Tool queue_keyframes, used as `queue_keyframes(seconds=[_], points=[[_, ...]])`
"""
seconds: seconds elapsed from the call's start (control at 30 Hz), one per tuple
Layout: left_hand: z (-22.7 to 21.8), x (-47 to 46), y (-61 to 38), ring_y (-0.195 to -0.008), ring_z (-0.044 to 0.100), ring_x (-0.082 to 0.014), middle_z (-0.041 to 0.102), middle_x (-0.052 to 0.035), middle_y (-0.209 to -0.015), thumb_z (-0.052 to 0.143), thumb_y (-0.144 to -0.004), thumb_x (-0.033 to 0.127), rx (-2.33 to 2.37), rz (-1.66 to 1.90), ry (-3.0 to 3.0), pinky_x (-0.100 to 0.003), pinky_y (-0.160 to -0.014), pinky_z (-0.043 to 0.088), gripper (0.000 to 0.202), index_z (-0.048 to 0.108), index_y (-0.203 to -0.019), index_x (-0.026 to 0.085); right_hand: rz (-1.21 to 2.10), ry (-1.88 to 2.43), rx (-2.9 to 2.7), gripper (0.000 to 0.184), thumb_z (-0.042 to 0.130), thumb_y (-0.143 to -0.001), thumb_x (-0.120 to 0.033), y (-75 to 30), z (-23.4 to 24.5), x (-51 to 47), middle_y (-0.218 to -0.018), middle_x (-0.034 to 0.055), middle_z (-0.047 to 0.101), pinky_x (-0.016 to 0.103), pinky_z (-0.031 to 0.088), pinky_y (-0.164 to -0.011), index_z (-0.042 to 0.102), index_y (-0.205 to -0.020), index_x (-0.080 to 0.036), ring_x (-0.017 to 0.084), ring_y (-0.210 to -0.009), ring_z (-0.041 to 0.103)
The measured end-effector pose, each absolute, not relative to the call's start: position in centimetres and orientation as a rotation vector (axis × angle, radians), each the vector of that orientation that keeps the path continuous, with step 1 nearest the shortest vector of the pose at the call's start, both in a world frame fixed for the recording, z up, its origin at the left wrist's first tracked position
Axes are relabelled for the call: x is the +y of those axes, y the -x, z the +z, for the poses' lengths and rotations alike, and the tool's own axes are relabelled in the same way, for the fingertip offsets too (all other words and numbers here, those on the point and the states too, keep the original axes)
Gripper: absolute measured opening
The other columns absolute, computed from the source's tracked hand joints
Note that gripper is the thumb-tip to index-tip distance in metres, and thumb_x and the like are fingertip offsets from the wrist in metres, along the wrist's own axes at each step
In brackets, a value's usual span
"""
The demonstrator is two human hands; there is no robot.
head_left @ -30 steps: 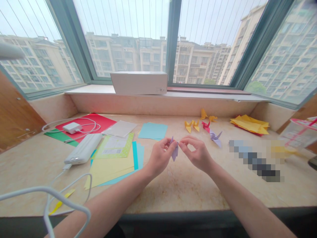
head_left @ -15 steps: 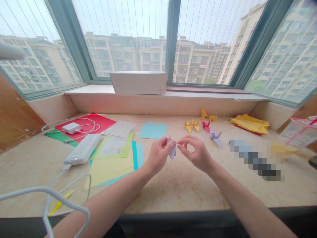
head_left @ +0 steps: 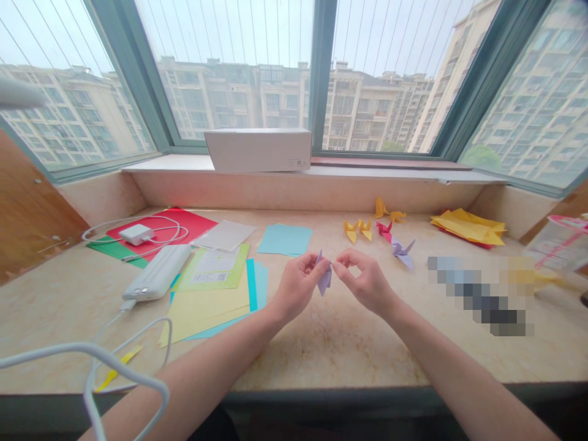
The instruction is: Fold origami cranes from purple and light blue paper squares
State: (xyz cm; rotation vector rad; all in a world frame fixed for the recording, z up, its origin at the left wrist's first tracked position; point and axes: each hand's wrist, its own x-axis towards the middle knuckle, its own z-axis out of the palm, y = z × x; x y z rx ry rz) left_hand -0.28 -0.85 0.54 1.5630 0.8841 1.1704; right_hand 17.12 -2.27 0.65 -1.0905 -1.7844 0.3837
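Observation:
A small folded purple paper crane (head_left: pixel 325 282) is pinched between the thumb and fingers of my left hand (head_left: pixel 299 278), above the front half of the counter. My right hand (head_left: pixel 361 274) closes thumb and forefinger on a thin tip at the crane's right side. Behind my right hand lies another purple paper crane (head_left: pixel 403 252). Beyond it are a red paper crane (head_left: pixel 384 230) and several yellow paper cranes (head_left: pixel 358 229). A stack of light blue square paper (head_left: pixel 284 239) lies behind my left hand.
Left on the counter (head_left: pixel 321 355) are yellow paper (head_left: pixel 202 312), a white power bank (head_left: pixel 157 274), a charger (head_left: pixel 136 234) and a looping white cable (head_left: pixel 87 349) near my left forearm. Yellow sheets (head_left: pixel 468 226) lie at right, near a clear container (head_left: pixel 558 245). A white box (head_left: pixel 258 150) stands on the sill.
The view has shifted slightly. Both hands keep their pinch on the purple crane, with the right fingers altering a little at its tip.

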Motion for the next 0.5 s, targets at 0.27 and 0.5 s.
queue_keyframes(seconds=[0.27, 0.5], points=[[0.9, -1.0, 0.5, -0.063, 0.057, -0.0128, 0.068, -0.0029, -0.071, 0.059, -0.09, 0.045, 0.963, 1.158, -1.766, -0.024, -0.063, 0.044, 0.033, 0.067, -0.082, 0.014, 0.396, 1.074, -1.816, 0.016, 0.06, -0.092, -0.029, -17.2, 1.2, -2.7, -0.075, 0.0022, 0.064, 0.031, 0.046, -0.072, 0.064, -0.079, -0.02, 0.018, -0.072, 0.06], [1.6, -1.0, 0.8, -0.065, 0.057, -0.014, 0.068, -0.0016, -0.068, 0.059, -0.09, 0.036, 0.966, 1.202, -1.986, -0.025, -0.067, 0.043, 0.023, 0.069, -0.08, 0.017, 0.416, 1.051, -1.862, 0.016, 0.059, -0.092, -0.026, -17.6, 1.4, -2.6, -0.074, 0.0015, 0.063, 0.031, 0.047, -0.071, 0.064, -0.078, -0.02, 0.018, -0.071, 0.06]])
